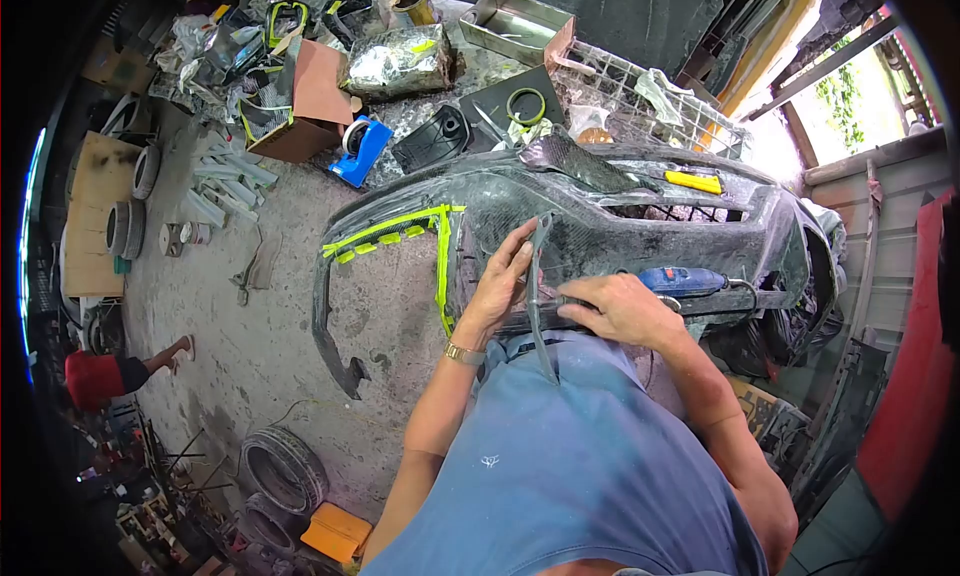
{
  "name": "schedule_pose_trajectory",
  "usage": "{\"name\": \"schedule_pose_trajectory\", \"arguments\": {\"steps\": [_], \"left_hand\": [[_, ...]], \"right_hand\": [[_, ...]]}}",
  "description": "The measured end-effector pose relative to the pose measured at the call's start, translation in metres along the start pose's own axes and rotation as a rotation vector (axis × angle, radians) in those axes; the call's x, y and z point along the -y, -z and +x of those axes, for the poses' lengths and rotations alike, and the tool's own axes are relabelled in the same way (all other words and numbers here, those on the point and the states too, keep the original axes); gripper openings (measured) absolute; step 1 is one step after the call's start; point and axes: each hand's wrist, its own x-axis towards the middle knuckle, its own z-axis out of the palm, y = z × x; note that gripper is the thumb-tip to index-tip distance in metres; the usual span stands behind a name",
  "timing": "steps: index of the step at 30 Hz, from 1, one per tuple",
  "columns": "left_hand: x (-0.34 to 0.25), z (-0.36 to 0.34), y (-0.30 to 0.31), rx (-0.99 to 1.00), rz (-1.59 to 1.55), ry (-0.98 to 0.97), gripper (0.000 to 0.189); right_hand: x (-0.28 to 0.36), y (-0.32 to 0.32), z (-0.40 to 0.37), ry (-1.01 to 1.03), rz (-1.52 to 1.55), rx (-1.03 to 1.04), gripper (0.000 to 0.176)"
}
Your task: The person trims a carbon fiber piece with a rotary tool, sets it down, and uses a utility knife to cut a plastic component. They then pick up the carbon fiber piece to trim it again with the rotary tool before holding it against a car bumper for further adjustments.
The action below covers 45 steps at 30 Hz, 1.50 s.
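Left hand (500, 281) lay flat, fingers spread, on the carbon-fibre bumper (620, 221); right hand (622, 311), at its three o'clock, pinched a thin trim strip (543, 351).

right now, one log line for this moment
left hand flat against dark strip on bumper | right hand grips dark strip lower down | blue rotary tool resting on bumper
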Motion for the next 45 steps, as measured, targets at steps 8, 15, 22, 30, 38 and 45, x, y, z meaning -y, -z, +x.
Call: {"name": "schedule_pose_trajectory", "arguments": {"steps": [8,15,22,30,38,45], "left_hand": [[-0.004,-0.002,-0.004,-0.005,-0.011,0.010,0.044],[0.002,0.004,0.001,-0.010,-0.010,0.001,0.047],[-0.007,0.001,-0.006,-0.023,0.017,0.023,0.043],[-0.006,0.004,-0.003,-0.015,0.003,0.022,0.043],[-0.005,0.004,0.000,-0.019,-0.001,0.028,0.044],[-0.006,0.003,-0.002,-0.012,0.003,0.025,0.044]], "right_hand": [[-0.001,0.007,0.005,-0.028,-0.053,-0.070,0.034],[0.001,0.007,0.001,-0.020,-0.044,-0.028,0.034],[0.002,0.006,-0.002,-0.014,-0.045,0.034,0.035],[0.001,0.008,0.004,-0.016,-0.057,0.038,0.036],[0.004,0.006,-0.002,-0.015,-0.026,0.131,0.034],[-0.003,0.002,-0.003,0.003,0.002,0.083,0.036]]}}
